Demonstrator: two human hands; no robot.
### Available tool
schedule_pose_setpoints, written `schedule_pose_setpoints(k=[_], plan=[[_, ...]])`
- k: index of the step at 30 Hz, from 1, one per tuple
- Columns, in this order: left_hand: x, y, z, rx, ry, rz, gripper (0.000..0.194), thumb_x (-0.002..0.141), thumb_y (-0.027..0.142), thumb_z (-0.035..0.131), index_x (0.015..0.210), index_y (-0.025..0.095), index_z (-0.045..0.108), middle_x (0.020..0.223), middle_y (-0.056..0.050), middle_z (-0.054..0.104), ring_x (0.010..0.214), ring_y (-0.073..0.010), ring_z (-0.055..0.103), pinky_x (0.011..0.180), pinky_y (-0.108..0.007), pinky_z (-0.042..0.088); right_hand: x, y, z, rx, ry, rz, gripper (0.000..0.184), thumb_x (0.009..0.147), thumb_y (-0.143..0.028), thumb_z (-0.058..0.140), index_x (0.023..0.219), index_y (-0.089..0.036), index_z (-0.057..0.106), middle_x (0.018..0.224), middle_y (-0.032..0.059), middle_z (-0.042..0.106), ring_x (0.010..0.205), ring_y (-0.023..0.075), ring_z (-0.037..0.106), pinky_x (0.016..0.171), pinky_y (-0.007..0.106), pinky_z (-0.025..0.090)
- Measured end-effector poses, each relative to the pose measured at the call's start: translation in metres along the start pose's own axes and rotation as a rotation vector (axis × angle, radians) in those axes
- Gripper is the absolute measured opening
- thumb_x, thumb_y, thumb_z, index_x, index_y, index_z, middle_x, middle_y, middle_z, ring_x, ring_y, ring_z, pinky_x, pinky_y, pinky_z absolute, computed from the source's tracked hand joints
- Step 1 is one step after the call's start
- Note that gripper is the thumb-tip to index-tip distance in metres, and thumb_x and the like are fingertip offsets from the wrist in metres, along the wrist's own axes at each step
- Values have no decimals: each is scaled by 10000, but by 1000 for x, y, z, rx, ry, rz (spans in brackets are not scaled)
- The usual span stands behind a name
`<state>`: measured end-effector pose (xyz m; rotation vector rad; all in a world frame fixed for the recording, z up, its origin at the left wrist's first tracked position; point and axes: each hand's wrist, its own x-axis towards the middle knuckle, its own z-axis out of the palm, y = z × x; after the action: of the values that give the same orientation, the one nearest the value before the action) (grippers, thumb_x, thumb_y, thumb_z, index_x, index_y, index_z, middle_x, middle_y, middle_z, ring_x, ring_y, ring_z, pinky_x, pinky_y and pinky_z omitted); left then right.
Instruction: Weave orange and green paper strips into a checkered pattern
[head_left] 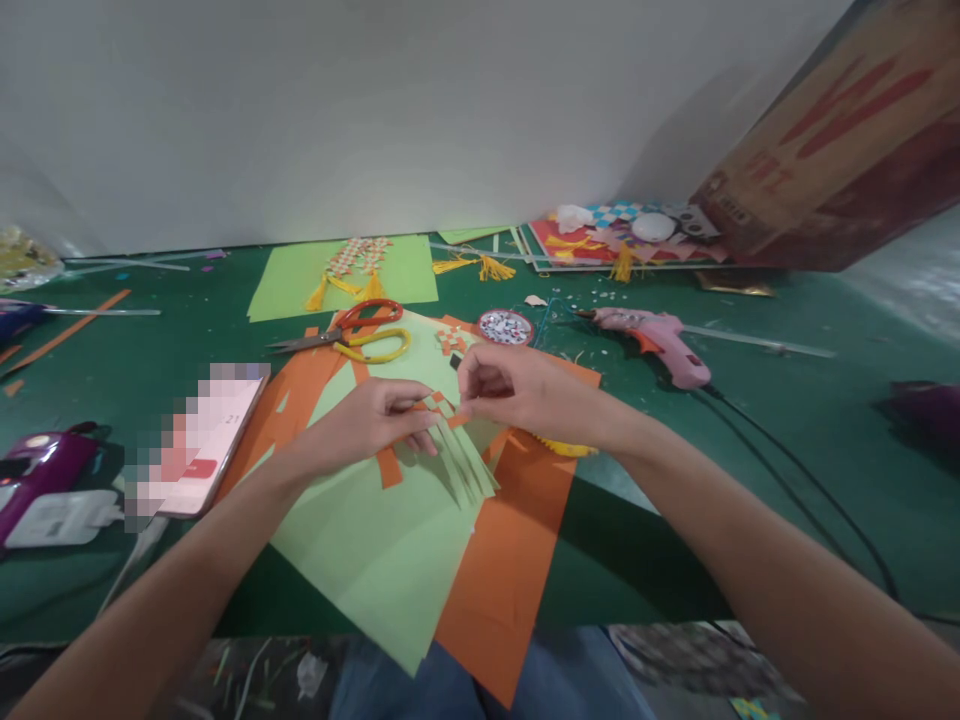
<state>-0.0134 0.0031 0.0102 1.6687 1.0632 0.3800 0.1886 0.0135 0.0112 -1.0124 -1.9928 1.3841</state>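
Observation:
A small woven piece of orange and pale green paper strips [463, 455] is pinched in my left hand [382, 418], its loose green strips hanging down to the right. My right hand [517, 390] has thumb and fingertips closed on an orange strip at the piece's right edge. Beneath both hands lie pale green paper sheets [367, 570] and orange paper sheets [499, 580]. A loose orange strip [388, 468] rests on the green sheet below my left hand. Just beyond my right hand is another small orange-and-white checked piece [451, 341].
Scissors [352, 335] with red and yellow handles lie behind my left hand. A phone [202, 440] is at left, and a pink glue gun [652, 340] with a cord at right. Farther back are woven pieces with yellow tassels [360, 262], a round dish [505, 327] and a paper bag [840, 150].

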Motion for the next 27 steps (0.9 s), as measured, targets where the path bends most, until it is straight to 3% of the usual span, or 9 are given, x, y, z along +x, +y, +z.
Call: schedule_pose_setpoints(k=[6,12,23,27], plan=[[0,1,0,-7,-14,-18,268,849,366,535,674,171,477,653,-11,671,554,-109,626,515,-207,444,1,1,2,-28,-5,37,130,742,-141,567,743,-196,450,699,-39,498,650,104,518,617,256,420],[-1,1,0,6,16,-3,250,830,390,551,718,167,549,695,-17,665,691,-138,643,628,-235,475,1,-1,3,3,-18,43,144,741,-182,580,733,-201,437,682,-40,488,641,108,508,598,259,412],[2,-3,0,102,51,6,325,822,426,543,643,171,450,593,37,457,579,-102,499,512,-223,320,0,2,5,-77,35,3,126,745,-189,566,726,-198,442,698,-27,515,645,110,516,612,261,417],[3,-2,0,97,48,3,313,808,409,551,633,178,433,591,42,416,611,-121,524,525,-228,322,0,2,6,-82,49,-1,112,747,-185,553,730,-198,443,701,-22,527,649,111,526,610,259,421]])
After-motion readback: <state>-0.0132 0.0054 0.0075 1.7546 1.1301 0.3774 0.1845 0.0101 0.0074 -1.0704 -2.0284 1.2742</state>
